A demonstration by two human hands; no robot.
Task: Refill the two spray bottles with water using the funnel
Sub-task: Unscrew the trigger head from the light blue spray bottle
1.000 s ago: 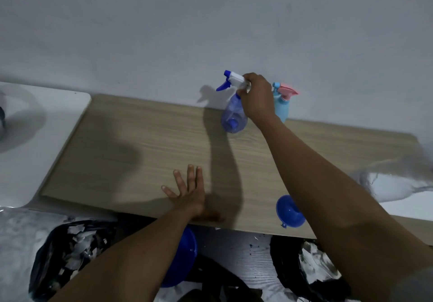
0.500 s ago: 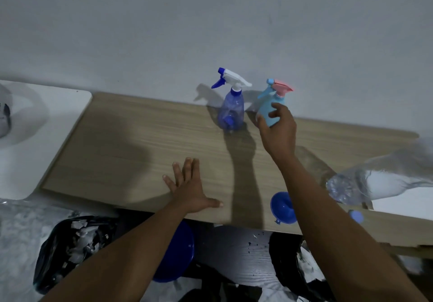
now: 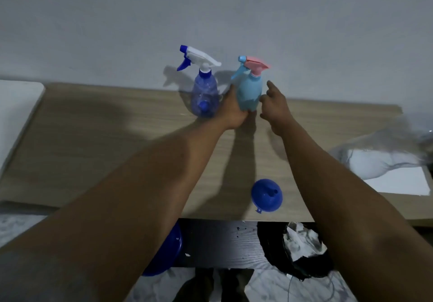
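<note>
Two spray bottles stand at the back of the wooden table (image 3: 93, 151), against the wall. The clear blue spray bottle (image 3: 205, 95) with a white and blue trigger is on the left. To its right stands the light blue spray bottle (image 3: 249, 90) with a pink trigger. My left hand (image 3: 232, 112) grips the lower part of the light blue bottle from its left side. My right hand (image 3: 274, 104) is at that bottle's right side with fingers spread and holds nothing. A blue funnel (image 3: 267, 195) lies on its side near the table's front edge.
A clear plastic water bottle (image 3: 375, 161), blurred, lies on the table at the right beside a white sheet (image 3: 398, 184). Below the front edge are a blue basin (image 3: 166, 252) and a black bag (image 3: 302, 255). A white surface (image 3: 14, 114) adjoins the table at the left.
My right hand left the clear blue bottle's trigger head and moved to the light blue bottle. My left hand rose from the table's front edge and took hold of the light blue bottle.
</note>
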